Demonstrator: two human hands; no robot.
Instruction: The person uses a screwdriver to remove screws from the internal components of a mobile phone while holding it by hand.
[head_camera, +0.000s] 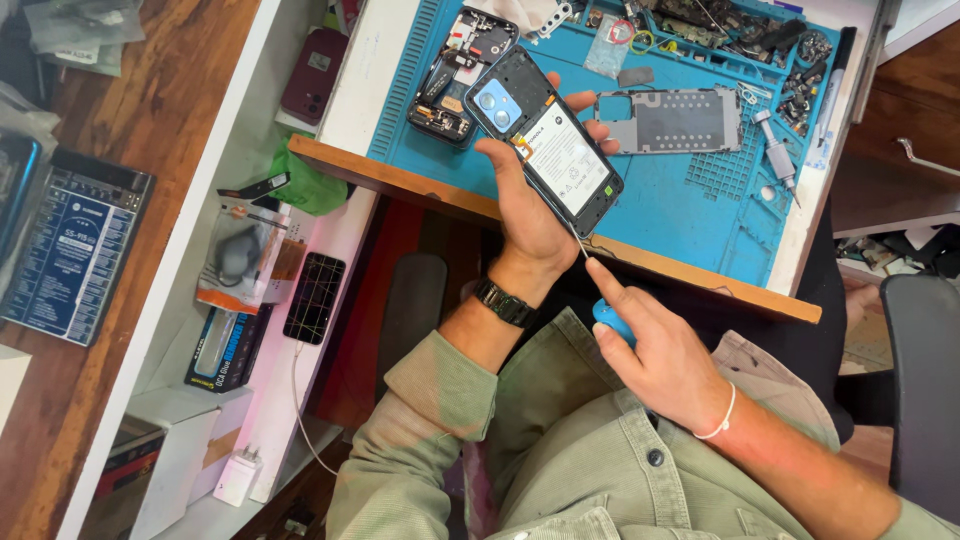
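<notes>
In the head view, the left hand (530, 215) grips an opened phone (545, 140) with its back cover off, tilted just above the near edge of the blue work mat (690, 215) so its exposed battery faces up for access. The right hand (655, 355), below the mat's edge, is closed around a blue-handled screwdriver (600, 290), its thin tip at the phone's lower corner. A second stripped phone (455, 75) and a metal frame plate (670, 120) lie farther back on the mat, out of the way.

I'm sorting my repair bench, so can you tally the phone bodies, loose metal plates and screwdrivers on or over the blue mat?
Opened phones: 2, one in the left hand at, one on the blue mat at
Loose metal plates: 1
Screwdrivers: 2, blue-handled in the right hand at, silver on the mat
Total: 5
</notes>
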